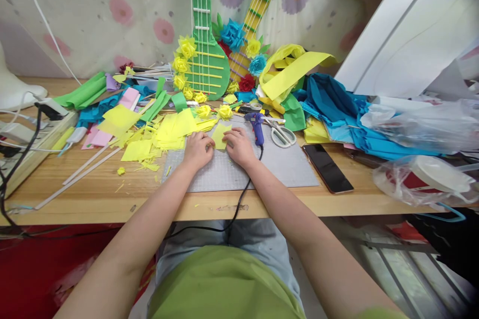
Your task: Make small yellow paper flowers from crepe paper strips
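A small yellow paper square (220, 135) stands between my two hands over the grey cutting mat (292, 172). My right hand (238, 145) is closed, its fingertips on the paper's right edge. Just left of the paper, my left hand (199, 149) has its fingers curled together; whatever they pinch is too small to make out. A pile of yellow paper pieces (172, 129) lies beside my left hand. The blue glue gun (256, 127) and the white-handled scissors (283, 135) are to the right of my right hand.
Behind the mat, a green paper instrument (209, 67) with yellow flowers and a yellow one (258, 5) lean on the wall. A black phone (328, 168) lies right of the mat, near blue paper (337, 104). The glue gun's cord (241, 199) crosses the table's front edge.
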Tool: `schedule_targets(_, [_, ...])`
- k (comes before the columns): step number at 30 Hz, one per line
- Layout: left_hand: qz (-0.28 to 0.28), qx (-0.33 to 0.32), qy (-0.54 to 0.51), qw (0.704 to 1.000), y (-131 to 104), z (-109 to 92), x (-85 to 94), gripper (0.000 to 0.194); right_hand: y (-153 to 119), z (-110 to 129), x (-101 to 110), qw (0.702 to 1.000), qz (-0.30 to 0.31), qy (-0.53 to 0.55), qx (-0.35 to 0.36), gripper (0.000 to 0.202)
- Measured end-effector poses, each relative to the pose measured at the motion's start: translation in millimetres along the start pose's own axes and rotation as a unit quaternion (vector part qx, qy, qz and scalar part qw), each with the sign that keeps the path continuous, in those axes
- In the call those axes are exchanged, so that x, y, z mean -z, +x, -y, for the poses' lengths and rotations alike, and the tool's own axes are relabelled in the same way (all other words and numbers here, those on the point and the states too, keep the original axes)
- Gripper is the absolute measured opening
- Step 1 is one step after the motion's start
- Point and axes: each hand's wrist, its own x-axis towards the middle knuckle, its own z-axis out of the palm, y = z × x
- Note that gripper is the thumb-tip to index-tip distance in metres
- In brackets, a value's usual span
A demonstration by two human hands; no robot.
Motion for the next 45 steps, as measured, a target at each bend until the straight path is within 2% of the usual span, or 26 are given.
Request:
schedule_targets(10, [-0.003,-0.016,0.01,1.0,0,-3,-1.7,0.011,-4,-5,5,0.997,0.063,0.032,0.037,0.014])
schedule_targets(16, [-0.008,0.003,0.002,1.0,1,-1,-5.4,0.01,0,-5,2,0.995,0.057,0.069,-0.045,0.008])
schedule_targets(21, [0.002,0.024,0.0,1.0,1,-4,-3.8,0.008,3,-3,-1,0.991,0.055,0.043,-0.11,0.012])
schedule_targets(28, [0.025,0.053,-0.011,0.998,3,-7,-5.9,0.011,5,2,-6,0.985,0.039,0.022,-0.166,0.013])
schedule_targets(45, [0.025,0.079,-0.006,0.997,4,-9,-6.5,0.012,5,6,-9,0.984,0.015,0.004,-0.179,0.013])
